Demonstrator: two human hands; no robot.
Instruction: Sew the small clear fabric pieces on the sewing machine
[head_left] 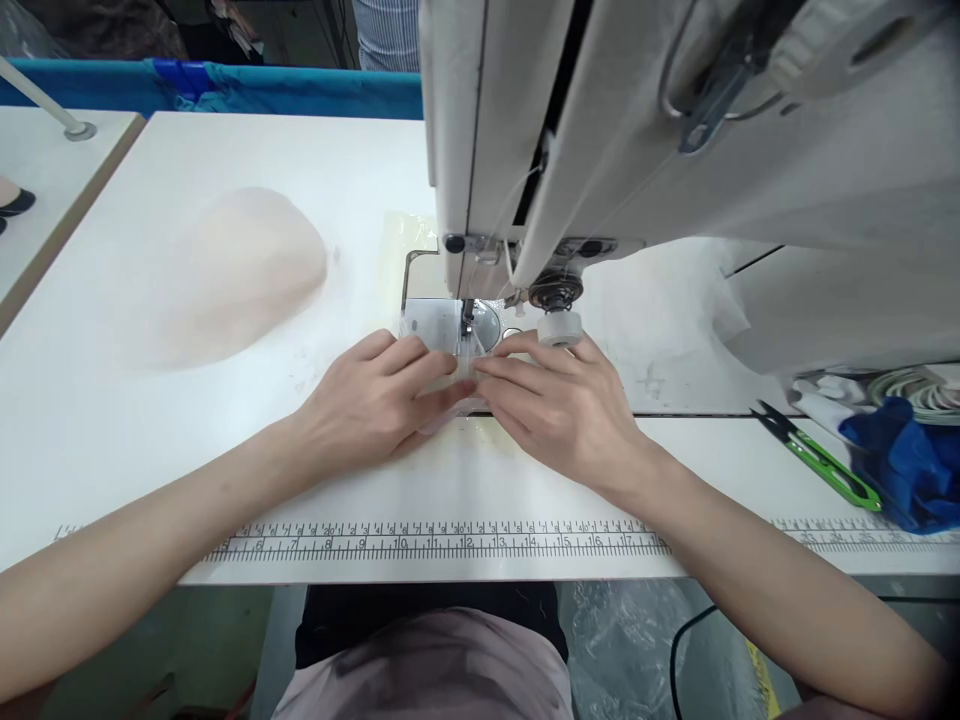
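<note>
A: Nearest the body, what lies in front of the hands?

B: A printed measuring scale [420, 541] runs along the near edge of the white worktop [112, 420], just short of both wrists.

A: And the hands themselves?

B: The left hand [371, 400] and right hand [559, 405] lie flat, fingertips meeting. Neither is closed around anything; the fingers are nearly straight and press down on a small, thin, translucent piece of material [457, 385]. It sits under the fingertips, just before the needle and presser foot [466, 325] of the large off-white sewing machine [675, 150].

A: How should this be handled well?

B: In my judgement, keep the piece flat and taut between the two sets of fingertips, feed it straight, and hold the fingers clear of the needle, which is very near.

A: What lies out to the sides?

B: Well right of the right hand, green-handled thread snips [821, 460] beside a bundle of blue cloth [904, 470]. Beyond the left hand and further left, a pale peach, domed, moulded fabric cup [232, 270]. At the far edge, a blue fabric strip [285, 90].
</note>
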